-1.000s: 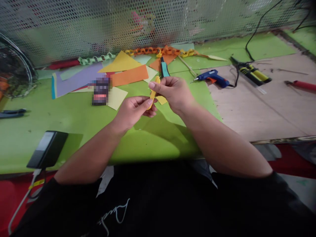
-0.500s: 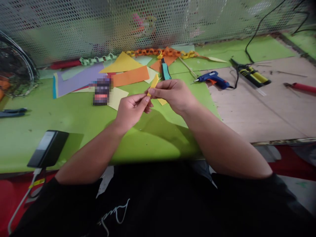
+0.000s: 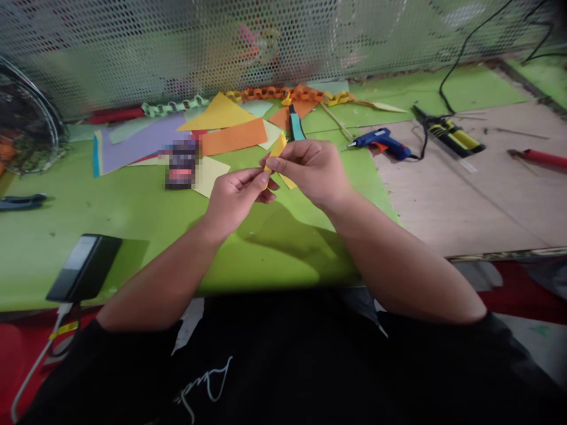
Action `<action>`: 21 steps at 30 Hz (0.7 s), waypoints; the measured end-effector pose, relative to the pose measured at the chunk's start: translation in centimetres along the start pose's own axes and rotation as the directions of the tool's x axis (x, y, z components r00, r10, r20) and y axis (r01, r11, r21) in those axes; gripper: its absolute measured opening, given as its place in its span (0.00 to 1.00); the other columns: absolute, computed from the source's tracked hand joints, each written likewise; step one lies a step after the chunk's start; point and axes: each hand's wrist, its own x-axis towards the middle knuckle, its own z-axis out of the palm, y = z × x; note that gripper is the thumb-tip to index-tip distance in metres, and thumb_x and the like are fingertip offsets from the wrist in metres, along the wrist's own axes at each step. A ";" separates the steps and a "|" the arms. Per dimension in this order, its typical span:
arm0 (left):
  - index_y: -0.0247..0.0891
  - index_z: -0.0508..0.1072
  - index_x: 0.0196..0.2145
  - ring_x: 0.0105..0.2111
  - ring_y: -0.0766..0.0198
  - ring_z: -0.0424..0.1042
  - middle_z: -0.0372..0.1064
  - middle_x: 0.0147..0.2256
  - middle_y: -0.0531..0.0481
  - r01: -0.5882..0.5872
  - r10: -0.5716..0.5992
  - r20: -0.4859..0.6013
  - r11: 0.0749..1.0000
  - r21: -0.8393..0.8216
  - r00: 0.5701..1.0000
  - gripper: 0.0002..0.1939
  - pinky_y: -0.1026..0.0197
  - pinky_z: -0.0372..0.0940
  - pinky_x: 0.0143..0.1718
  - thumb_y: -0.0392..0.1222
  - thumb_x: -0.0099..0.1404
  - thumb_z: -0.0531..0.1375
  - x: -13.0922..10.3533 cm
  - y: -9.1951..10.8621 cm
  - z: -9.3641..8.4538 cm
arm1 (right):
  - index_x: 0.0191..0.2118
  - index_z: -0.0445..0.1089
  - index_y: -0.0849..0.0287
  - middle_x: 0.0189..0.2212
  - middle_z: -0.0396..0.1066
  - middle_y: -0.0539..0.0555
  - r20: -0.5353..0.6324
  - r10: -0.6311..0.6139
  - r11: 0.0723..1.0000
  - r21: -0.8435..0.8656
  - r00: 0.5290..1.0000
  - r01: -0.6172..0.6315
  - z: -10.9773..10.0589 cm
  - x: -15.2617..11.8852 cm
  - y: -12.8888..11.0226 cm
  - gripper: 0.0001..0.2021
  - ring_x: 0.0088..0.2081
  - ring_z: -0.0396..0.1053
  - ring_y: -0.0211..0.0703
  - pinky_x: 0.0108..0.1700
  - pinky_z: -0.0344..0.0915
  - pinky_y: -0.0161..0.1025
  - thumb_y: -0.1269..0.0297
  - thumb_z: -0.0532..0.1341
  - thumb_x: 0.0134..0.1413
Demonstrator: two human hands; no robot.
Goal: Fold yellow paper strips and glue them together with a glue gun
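Note:
Between both hands is a small yellow paper strip [image 3: 279, 146], held tilted above the green tabletop. My left hand [image 3: 237, 198] pinches its lower end between thumb and fingers. Higher up, my right hand [image 3: 312, 171] grips the strip with its thumb across it; the fingertips partly hide the paper. Behind the right hand stands out a teal-and-black cutter [image 3: 296, 124]. Another piece of yellow paper [image 3: 289, 182] lies on the table just under the right hand. An orange paper piece [image 3: 234, 137] and a pale yellow sheet [image 3: 212, 176] lie beyond the left hand.
Paper chains [image 3: 266, 94] run along the perforated metal screen [image 3: 177, 53]. A blue glue gun [image 3: 383, 141] and yellow-black pliers [image 3: 452, 133] lie at right. A blurred-out dark object [image 3: 181, 165] is left of centre. A power bank [image 3: 84, 268] with a cable sits front left.
The hands stay almost in place on the yellow strip. My right hand has tipped slightly, and some fingers below the strip have shifted a little. The camera view has drifted slightly.

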 end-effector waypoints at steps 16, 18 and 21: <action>0.39 0.89 0.46 0.32 0.64 0.83 0.86 0.37 0.45 0.034 -0.036 -0.048 0.998 -0.045 0.998 0.17 0.58 0.82 0.40 0.54 0.68 0.77 0.4 -0.4 -0.4 | 0.36 0.81 0.54 0.33 0.81 0.52 0.085 0.011 1.000 -0.021 0.996 -0.010 -0.4 0.2 0.4 0.17 0.37 0.76 0.45 0.39 0.76 0.42 0.47 0.80 0.58; 0.38 0.90 0.44 0.31 0.65 0.83 0.86 0.36 0.46 0.043 -0.047 -0.071 0.997 -0.057 0.996 0.16 0.59 0.81 0.39 0.53 0.68 0.77 0.5 -0.5 -0.5 | 0.47 0.83 0.53 0.43 0.84 0.54 0.073 -0.053 0.993 -0.099 0.996 0.060 -0.4 0.2 0.5 0.15 0.41 0.79 0.46 0.44 0.79 0.43 0.51 0.79 0.60; 0.38 0.90 0.41 0.29 0.67 0.82 0.85 0.34 0.47 0.049 -0.057 -0.099 0.996 -0.077 0.993 0.14 0.61 0.80 0.37 0.52 0.67 0.77 0.7 -0.4 -0.5 | 0.64 0.79 0.49 0.62 0.80 0.58 0.030 -0.243 0.927 -0.288 0.970 0.241 -0.5 0.0 0.8 0.23 0.48 0.81 0.47 0.55 0.81 0.48 0.58 0.74 0.65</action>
